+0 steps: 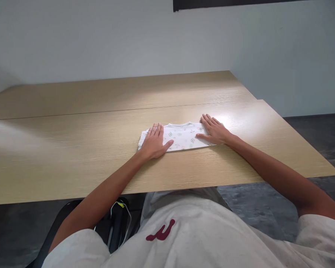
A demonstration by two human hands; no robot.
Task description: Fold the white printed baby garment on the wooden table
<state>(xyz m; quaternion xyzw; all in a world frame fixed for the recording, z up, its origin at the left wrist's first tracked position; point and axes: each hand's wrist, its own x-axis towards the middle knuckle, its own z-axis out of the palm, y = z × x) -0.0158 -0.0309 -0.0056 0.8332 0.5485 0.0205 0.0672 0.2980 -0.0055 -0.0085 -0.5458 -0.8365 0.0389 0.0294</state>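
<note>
A small white printed garment (181,137), which looks like a baby's shirt, lies folded flat on the wooden table. Its neckline curves along the far edge, and a ribbed cuff shows at the left end. My left hand (155,141) rests flat on the left part of the cloth, fingers stretched forward and thumb out to the right. On the right part lies my right hand (213,130), palm down with the fingers extended and the thumb pointing left. Both hands press on the fabric without gripping it, and they hide the cloth beneath them.
The light wood table (72,156) has a seam running across it, with a second tabletop (123,89) behind. A pale wall (100,41) stands beyond. Below the near edge at left is a black chair (64,212) with a white cable.
</note>
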